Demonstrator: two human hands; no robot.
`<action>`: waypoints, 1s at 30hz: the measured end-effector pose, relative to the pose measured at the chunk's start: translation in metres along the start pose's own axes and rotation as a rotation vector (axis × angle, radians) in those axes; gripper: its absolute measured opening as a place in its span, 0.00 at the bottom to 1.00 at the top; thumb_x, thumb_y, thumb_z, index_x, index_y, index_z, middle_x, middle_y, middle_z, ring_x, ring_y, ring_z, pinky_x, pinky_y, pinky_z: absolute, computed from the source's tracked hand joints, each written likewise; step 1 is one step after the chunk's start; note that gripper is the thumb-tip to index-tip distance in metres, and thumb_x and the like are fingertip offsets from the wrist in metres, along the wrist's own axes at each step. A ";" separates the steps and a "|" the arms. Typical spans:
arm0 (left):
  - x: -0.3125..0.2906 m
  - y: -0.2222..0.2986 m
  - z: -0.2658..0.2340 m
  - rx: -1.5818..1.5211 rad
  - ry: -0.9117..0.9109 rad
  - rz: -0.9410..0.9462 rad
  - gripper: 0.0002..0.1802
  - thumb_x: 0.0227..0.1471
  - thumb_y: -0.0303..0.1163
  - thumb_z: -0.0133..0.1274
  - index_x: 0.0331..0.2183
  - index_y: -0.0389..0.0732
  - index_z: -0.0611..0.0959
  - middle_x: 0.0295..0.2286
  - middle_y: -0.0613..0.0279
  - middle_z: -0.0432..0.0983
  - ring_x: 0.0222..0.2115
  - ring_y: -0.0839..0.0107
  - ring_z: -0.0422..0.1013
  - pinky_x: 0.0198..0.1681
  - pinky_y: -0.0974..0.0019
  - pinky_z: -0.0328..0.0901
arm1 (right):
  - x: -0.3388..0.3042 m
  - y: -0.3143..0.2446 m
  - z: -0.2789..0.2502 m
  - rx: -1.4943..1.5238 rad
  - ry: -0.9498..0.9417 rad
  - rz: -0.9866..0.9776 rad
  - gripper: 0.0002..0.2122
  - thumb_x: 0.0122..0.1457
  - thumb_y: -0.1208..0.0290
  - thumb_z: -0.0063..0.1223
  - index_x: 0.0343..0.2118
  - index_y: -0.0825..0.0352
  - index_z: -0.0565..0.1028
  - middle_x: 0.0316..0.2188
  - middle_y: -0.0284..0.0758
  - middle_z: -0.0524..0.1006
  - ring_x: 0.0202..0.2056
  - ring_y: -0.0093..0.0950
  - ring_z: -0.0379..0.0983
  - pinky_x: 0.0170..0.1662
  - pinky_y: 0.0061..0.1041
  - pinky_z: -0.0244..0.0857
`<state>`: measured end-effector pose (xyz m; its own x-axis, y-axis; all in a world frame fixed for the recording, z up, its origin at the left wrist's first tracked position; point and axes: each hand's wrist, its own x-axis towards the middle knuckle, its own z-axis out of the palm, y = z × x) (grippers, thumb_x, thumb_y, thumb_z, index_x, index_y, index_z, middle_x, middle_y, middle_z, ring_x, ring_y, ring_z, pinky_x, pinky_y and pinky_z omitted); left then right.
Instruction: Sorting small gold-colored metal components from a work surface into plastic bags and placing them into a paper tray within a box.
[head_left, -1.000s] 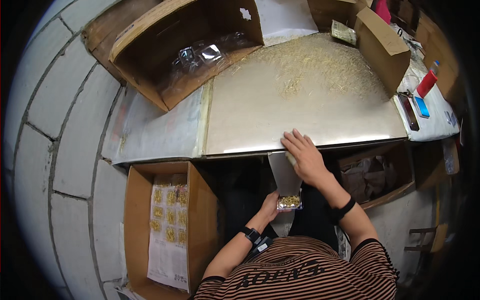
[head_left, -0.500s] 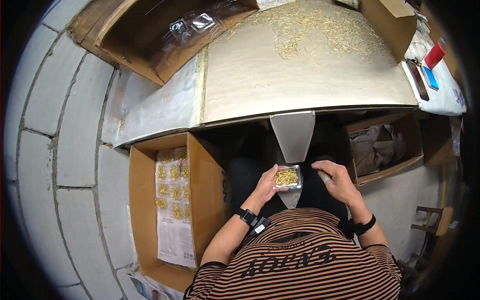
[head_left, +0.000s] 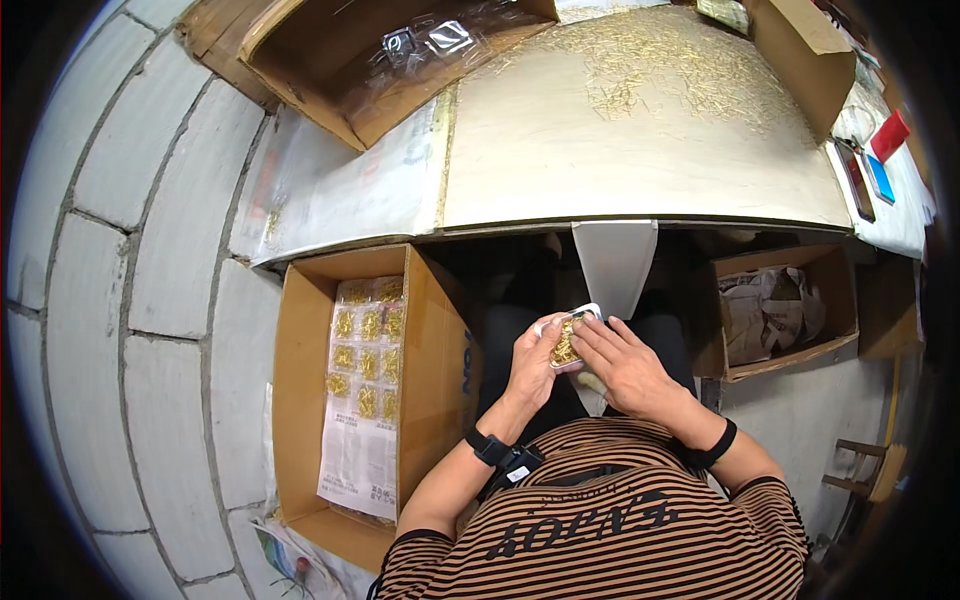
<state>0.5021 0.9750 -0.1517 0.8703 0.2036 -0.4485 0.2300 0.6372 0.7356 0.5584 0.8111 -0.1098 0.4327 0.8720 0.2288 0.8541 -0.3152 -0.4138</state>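
Above my lap, my left hand (head_left: 534, 362) grips a small clear plastic box (head_left: 566, 347) by its left side, thumb along the edge. Thin gold-coloured pins fill the box. My right hand (head_left: 637, 376) lies over it with fingers stretched flat across the pins, covering the box's right part. To my left stands a tall cardboard carton (head_left: 432, 350). Rows of similar clear boxes with gold pins (head_left: 368, 358) lie in it on printed paper.
Many loose gold pins (head_left: 660, 75) are scattered over the tabletop (head_left: 600, 170) ahead. A carton of clear plastic packaging (head_left: 430, 48) lies at its far left. Below the front edge hangs a white chute (head_left: 615, 265). A box of crumpled paper (head_left: 770, 312) is at right.
My right hand has moved left from beside the box and laid its fingers on the pins. The box has risen slightly and tilted in my left hand. The whole view has shifted.
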 end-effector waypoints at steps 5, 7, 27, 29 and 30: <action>-0.006 0.013 -0.005 0.073 -0.025 0.043 0.16 0.58 0.38 0.46 0.44 0.37 0.73 0.36 0.59 0.75 0.31 0.73 0.75 0.27 0.69 0.75 | 0.008 0.010 -0.015 0.247 0.361 0.071 0.22 0.44 0.85 0.55 0.46 0.68 0.71 0.46 0.43 0.72 0.49 0.41 0.68 0.51 0.35 0.64; -0.010 0.025 -0.006 0.073 -0.032 0.056 0.17 0.59 0.39 0.45 0.44 0.36 0.73 0.36 0.58 0.75 0.32 0.72 0.76 0.27 0.69 0.75 | 0.008 0.013 -0.019 0.553 0.417 0.362 0.13 0.50 0.82 0.54 0.41 0.71 0.73 0.37 0.39 0.76 0.39 0.32 0.74 0.42 0.27 0.68; -0.024 0.041 -0.011 -0.120 -0.274 0.078 0.22 0.59 0.38 0.42 0.51 0.35 0.66 0.44 0.54 0.71 0.42 0.65 0.72 0.41 0.60 0.74 | 0.030 -0.001 -0.016 0.938 0.225 0.672 0.09 0.50 0.77 0.58 0.34 0.72 0.72 0.23 0.28 0.70 0.25 0.13 0.63 0.28 0.14 0.60; -0.030 0.050 -0.023 -0.162 -0.231 0.109 0.22 0.61 0.42 0.39 0.50 0.35 0.67 0.42 0.55 0.72 0.40 0.66 0.73 0.38 0.61 0.75 | 0.034 -0.008 -0.021 0.886 0.268 0.599 0.09 0.50 0.78 0.57 0.35 0.72 0.72 0.24 0.29 0.71 0.26 0.15 0.65 0.29 0.15 0.61; -0.033 0.058 -0.030 -0.128 -0.187 0.120 0.23 0.62 0.44 0.36 0.49 0.35 0.68 0.41 0.55 0.72 0.39 0.67 0.74 0.36 0.63 0.75 | 0.037 -0.010 -0.024 0.828 0.330 0.543 0.10 0.51 0.78 0.56 0.36 0.71 0.72 0.24 0.29 0.72 0.27 0.16 0.66 0.31 0.16 0.62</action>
<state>0.4733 1.0277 -0.1091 0.9563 0.1499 -0.2512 0.0735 0.7080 0.7024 0.5729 0.8371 -0.0761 0.8631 0.5050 0.0088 0.1097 -0.1703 -0.9793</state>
